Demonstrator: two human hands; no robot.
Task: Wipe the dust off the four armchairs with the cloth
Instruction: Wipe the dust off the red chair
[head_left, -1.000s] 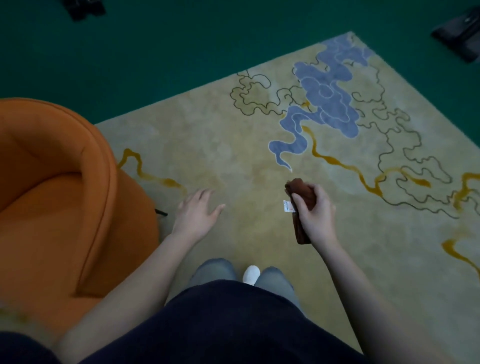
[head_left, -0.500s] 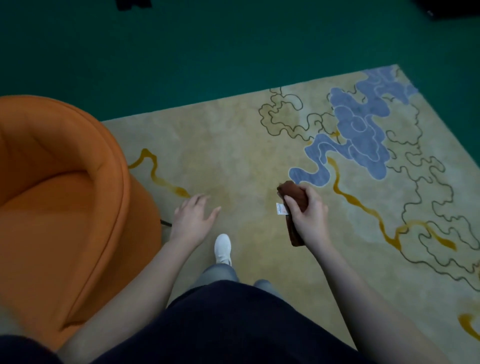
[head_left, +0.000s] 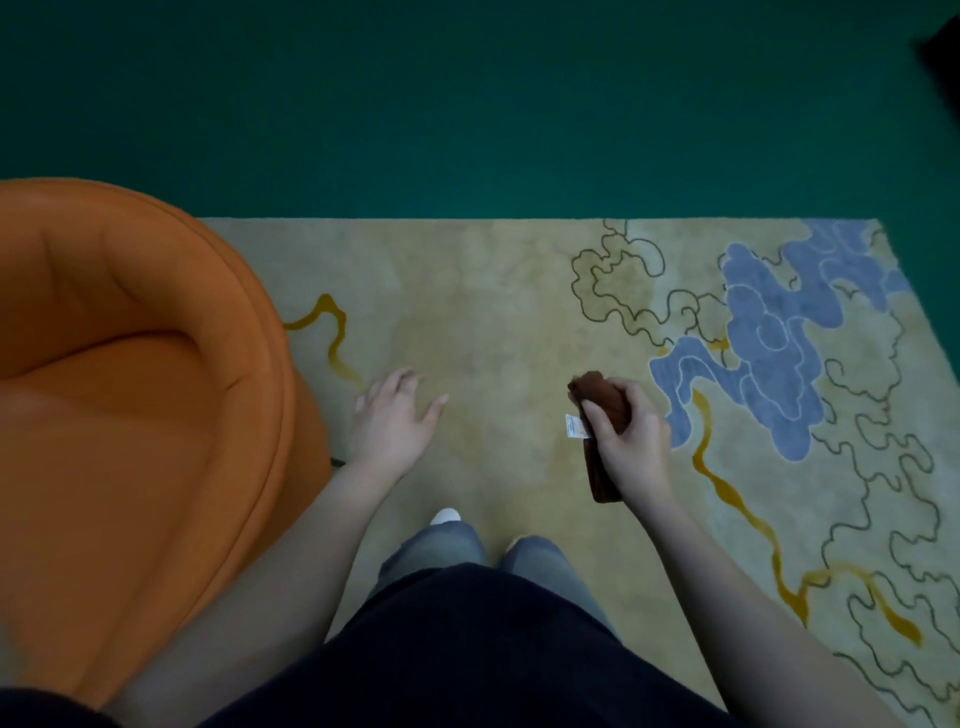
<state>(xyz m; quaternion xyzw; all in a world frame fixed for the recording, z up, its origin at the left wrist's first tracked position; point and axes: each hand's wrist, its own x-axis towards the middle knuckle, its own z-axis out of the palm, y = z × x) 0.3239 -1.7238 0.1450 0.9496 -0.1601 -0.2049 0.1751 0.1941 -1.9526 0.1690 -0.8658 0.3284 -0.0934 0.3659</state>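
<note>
An orange armchair (head_left: 130, 395) with a rounded back fills the left side of the head view. My right hand (head_left: 631, 441) grips a folded dark brown cloth (head_left: 600, 397) with a small white tag, held over the rug to the right of the chair. My left hand (head_left: 392, 421) hovers with fingers spread and holds nothing, just right of the armchair's rim. Only this one armchair is in sight.
A beige rug (head_left: 498, 291) with blue cloud shapes and yellow lines lies under me, bordered by dark green carpet (head_left: 467, 104) at the top. My legs and a white shoe (head_left: 445, 516) show at the bottom centre. A dark object (head_left: 943, 41) sits at the top right corner.
The view has swung so the rug's edge now runs level and the blue pattern sits further right. My feet have stepped. Both hands keep their pose, the cloth still in the right.
</note>
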